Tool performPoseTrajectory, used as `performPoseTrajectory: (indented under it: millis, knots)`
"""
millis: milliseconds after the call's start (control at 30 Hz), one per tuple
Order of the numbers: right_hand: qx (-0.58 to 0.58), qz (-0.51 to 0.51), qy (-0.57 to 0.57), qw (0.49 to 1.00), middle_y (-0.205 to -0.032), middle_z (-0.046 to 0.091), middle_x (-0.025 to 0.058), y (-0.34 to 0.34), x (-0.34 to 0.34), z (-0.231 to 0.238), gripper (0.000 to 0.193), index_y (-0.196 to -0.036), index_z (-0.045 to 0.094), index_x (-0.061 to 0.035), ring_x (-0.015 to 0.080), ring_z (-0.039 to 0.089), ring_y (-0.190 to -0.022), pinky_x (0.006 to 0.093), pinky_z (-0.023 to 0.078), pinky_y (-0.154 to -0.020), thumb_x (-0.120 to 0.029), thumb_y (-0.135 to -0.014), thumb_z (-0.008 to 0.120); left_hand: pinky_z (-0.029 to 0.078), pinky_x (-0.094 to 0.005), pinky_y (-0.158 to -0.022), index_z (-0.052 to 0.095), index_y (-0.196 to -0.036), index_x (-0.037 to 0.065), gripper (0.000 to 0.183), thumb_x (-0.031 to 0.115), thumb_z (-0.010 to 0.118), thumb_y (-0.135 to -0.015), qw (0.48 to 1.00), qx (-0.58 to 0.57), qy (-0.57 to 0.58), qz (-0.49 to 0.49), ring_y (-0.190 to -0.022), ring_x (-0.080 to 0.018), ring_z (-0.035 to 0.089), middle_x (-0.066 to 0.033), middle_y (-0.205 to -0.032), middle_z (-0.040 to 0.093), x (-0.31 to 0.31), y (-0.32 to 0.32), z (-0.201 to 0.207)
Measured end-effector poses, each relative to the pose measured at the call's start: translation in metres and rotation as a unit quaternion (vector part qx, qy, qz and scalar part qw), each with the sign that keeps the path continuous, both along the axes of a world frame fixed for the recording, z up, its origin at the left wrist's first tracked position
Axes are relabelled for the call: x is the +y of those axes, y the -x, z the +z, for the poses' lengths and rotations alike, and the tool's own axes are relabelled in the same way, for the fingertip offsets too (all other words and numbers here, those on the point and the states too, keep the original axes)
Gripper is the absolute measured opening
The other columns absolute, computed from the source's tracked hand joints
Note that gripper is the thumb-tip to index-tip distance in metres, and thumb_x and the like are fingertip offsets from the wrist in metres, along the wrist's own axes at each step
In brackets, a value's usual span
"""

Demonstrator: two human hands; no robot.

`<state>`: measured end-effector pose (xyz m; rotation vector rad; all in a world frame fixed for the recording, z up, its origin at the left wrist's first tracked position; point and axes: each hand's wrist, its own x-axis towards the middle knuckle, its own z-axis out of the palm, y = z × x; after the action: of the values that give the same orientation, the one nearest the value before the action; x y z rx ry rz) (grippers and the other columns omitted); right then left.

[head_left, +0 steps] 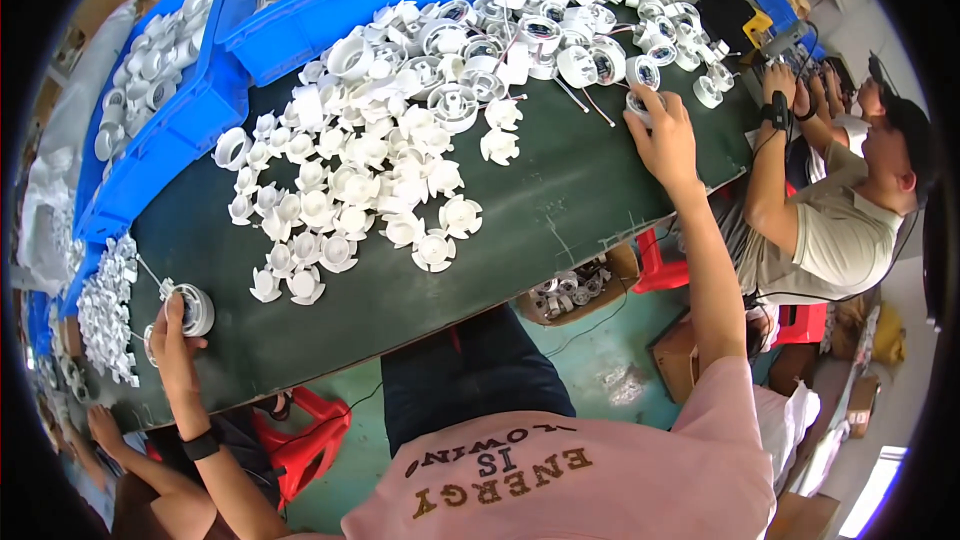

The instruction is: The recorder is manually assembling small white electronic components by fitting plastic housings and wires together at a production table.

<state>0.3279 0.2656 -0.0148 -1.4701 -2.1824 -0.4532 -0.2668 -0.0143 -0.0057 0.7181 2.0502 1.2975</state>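
At the left end of the table, my left hand (178,365), with a dark band at the wrist, closes on a white round housing (200,311). Part of a second white ring shows beside its fingers. My right hand (665,140) reaches across to the far right of the table. Its fingers are curled over a round white fan housing (637,110), which they partly cover. Between my hands lies a spread pile of white fan impellers (350,185) with curved blades. Behind them are heaped white round housings (540,35), some with thin wires.
Blue bins (380,10) of white parts line the far side of the dark green table (500,230). Small white pieces (108,310) are heaped at the left. A co-worker (835,210) sits at right; another person's hand (105,430) is at lower left. A cardboard box (580,290) stands below.
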Motion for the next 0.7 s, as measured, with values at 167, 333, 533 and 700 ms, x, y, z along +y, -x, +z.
performPoseTrajectory:
  millis: [167,333,533,700]
  knots:
    - [0.204,0.062,0.084,0.973,-0.119,0.057,0.0158,0.053,-0.051,0.032,0.041,-0.132,0.048,-0.003,0.0231,0.057,-0.106,0.0334,0.044,-0.087,-0.022,-0.095,0.053,0.042,-0.0302,-0.081,0.053,-0.124,-0.003,0.047,0.034,0.052,-0.095,0.914,0.401,-0.01,0.062,-0.094,-0.0198,0.053,-0.0118,-0.108,0.058,-0.025,0.021,-0.021]
    - [0.27,0.257,0.233,0.898,-0.124,0.049,0.0156,0.117,-0.053,0.006,0.045,-0.136,0.04,-0.0011,0.0258,0.045,-0.117,0.0339,0.031,-0.102,-0.026,-0.099,0.043,0.031,-0.0391,-0.1,0.047,-0.127,-0.002,0.038,0.011,0.053,-0.092,0.869,0.481,-0.118,0.003,-0.122,-0.0305,0.042,-0.0185,-0.13,0.045,-0.004,-0.114,0.005]
    - [0.151,0.224,0.194,0.943,-0.127,0.046,0.0177,0.132,-0.053,-0.005,0.048,-0.138,0.038,-0.0017,0.0306,0.041,-0.117,0.0368,0.03,-0.102,-0.029,-0.099,0.041,0.027,-0.0418,-0.104,0.05,-0.124,-0.002,0.036,0.005,0.053,-0.088,0.903,0.405,-0.141,-0.03,-0.124,-0.0331,0.039,-0.0196,-0.131,0.044,0.002,-0.162,-0.01]
    - [0.186,0.244,0.194,0.932,-0.13,0.044,0.0186,0.135,-0.055,-0.003,0.048,-0.139,0.036,-0.0011,0.0313,0.04,-0.117,0.0384,0.028,-0.103,-0.026,-0.099,0.039,0.028,-0.04,-0.104,0.052,-0.12,-0.002,0.033,0.003,0.054,-0.087,0.919,0.371,-0.133,-0.027,-0.124,-0.0304,0.04,-0.0181,-0.132,0.045,0.005,-0.158,-0.021]
